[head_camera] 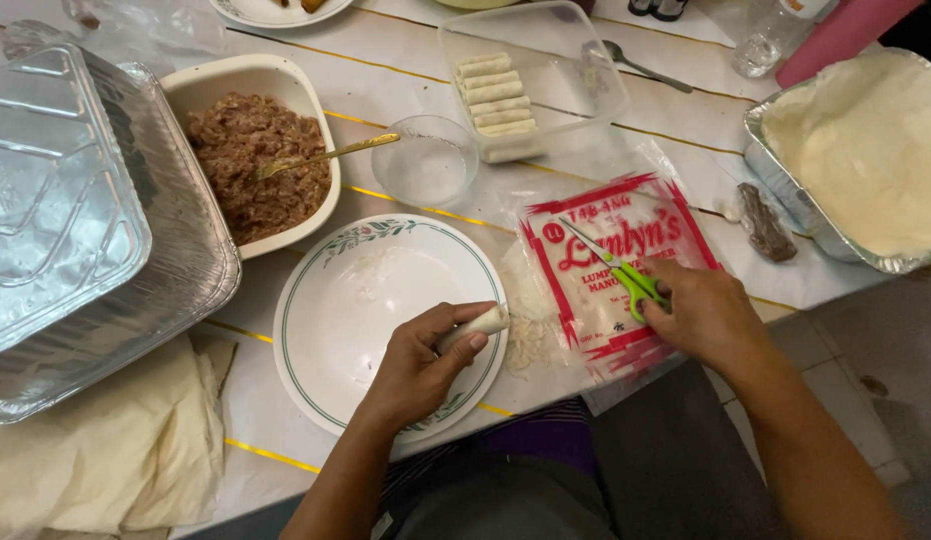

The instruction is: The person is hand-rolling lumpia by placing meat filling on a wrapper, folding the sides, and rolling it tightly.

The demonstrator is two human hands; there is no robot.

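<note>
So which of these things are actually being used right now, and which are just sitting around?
In use: left hand holding a rolled wrapper over the plate; right hand on green scissors.

Lying about: foil trays, meat dish, glass bowl, spoon.

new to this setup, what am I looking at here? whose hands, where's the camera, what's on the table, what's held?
No machine here: a person works with two bare hands, filmed by one camera worn on their head, looking down at a table.

The left hand holds a small rolled wrapper over a white plate with a green rim. The right hand rests on green-handled scissors, which lie on a red-and-white packet of wrappers.

Also on the table: a dish of minced meat with a gold fork, a small glass bowl, a clear box of finished rolls, foil trays at left, and a foil tray of wrapper sheets at right.
</note>
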